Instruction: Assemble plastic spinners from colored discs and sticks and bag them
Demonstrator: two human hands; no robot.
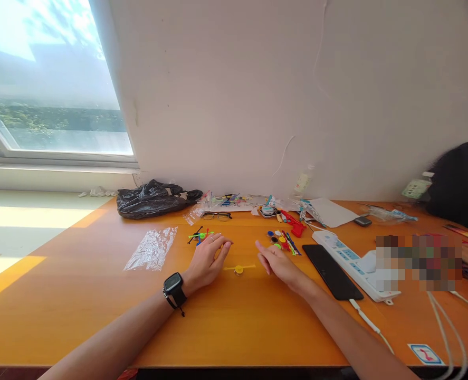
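Note:
My left hand (209, 258) lies on the orange table (99, 295) with fingers stretched out and together, holding nothing; a black watch is on its wrist. My right hand (276, 262) rests opposite, fingers extended and slightly apart, palm turned inward, empty. Between the two hands lies a small yellow stick with a round yellow wheel (239, 269). Just beyond my left fingertips sits a bunch of thin coloured sticks (199, 236). Past my right hand are several small coloured discs and sticks (282, 241) and a red plastic piece (296, 226).
A black phone (332, 271) and a white power strip (352, 264) lie to the right, with cables trailing. Clear plastic wrap (151, 248), glasses (216, 215), a black plastic bag (154, 198) and packaging line the wall. A black bag (461, 182) stands at far right.

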